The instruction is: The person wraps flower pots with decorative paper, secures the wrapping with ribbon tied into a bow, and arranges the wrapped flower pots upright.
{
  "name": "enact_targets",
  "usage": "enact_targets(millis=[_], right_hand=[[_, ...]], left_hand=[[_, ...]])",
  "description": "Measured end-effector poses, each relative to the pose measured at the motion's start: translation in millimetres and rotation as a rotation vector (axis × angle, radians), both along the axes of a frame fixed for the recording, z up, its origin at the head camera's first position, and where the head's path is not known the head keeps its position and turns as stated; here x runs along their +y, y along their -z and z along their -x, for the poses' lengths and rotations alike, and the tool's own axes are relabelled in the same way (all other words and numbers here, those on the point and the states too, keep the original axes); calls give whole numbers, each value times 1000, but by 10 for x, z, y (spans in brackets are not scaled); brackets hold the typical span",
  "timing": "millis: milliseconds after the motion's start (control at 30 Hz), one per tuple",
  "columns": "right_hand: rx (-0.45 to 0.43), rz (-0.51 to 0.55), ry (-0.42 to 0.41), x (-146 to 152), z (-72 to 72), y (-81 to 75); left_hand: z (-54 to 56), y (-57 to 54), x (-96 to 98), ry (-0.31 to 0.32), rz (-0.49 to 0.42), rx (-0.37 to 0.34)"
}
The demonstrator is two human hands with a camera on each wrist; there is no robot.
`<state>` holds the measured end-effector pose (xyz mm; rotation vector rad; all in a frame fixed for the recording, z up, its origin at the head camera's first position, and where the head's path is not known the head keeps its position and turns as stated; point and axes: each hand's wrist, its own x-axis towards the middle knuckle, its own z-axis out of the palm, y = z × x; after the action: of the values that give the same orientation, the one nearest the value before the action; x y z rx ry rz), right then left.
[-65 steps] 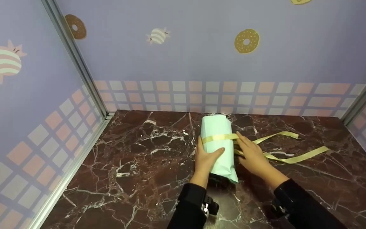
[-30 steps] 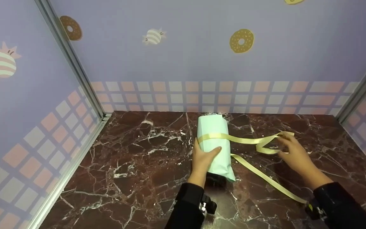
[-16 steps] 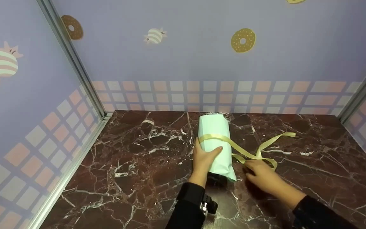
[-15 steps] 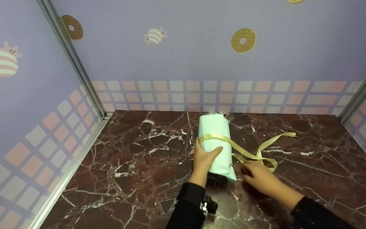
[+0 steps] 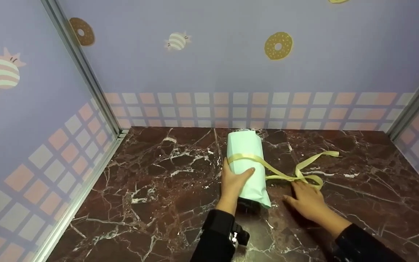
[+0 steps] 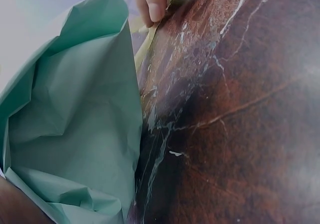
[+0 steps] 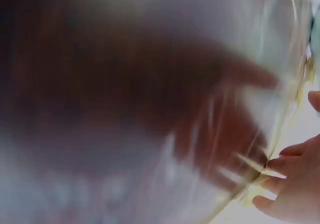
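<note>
A package wrapped in pale mint-green paper [image 5: 245, 142] lies lengthwise on the marble-patterned table, its near end folded. Across its upper half runs a yellow ribbon [image 5: 246, 156], whose loose lengths cross and loop on the table to the right. My left hand [image 5: 234, 182] grips the package from the left side, thumb on top. To the right of it, my right hand [image 5: 307, 200] reaches over the table, fingertips on the ribbon where it loops. Its thumb stands apart from the slightly spread fingers, as the right wrist view shows. In the left wrist view the paper's folded end [image 6: 85, 94] fills the left side.
The dark red marble-patterned table [image 5: 166, 218] ends at a purple back wall [image 5: 209, 65] with candy and doughnut prints. A metal rail [image 5: 86, 203] borders the left side, and another wall panel stands at the right. A dark shadowed spot lies under the package's near end.
My right hand left the package's right side, lifted the ribbon out to the right, then brought it down across the other length. It has shifted slightly right since. My left hand stayed put.
</note>
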<state>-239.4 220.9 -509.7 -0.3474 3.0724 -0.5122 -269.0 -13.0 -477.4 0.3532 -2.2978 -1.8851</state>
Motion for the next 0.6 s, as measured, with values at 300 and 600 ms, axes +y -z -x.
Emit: enact_targets(millis=[300,600], right_hand=[[-145,-58,171,571,284,-112],[-262,-18,224,1219,479,-163]], left_hand=[[30,25,-9,-8,19,4],[11,34,21,-9,12,-10]])
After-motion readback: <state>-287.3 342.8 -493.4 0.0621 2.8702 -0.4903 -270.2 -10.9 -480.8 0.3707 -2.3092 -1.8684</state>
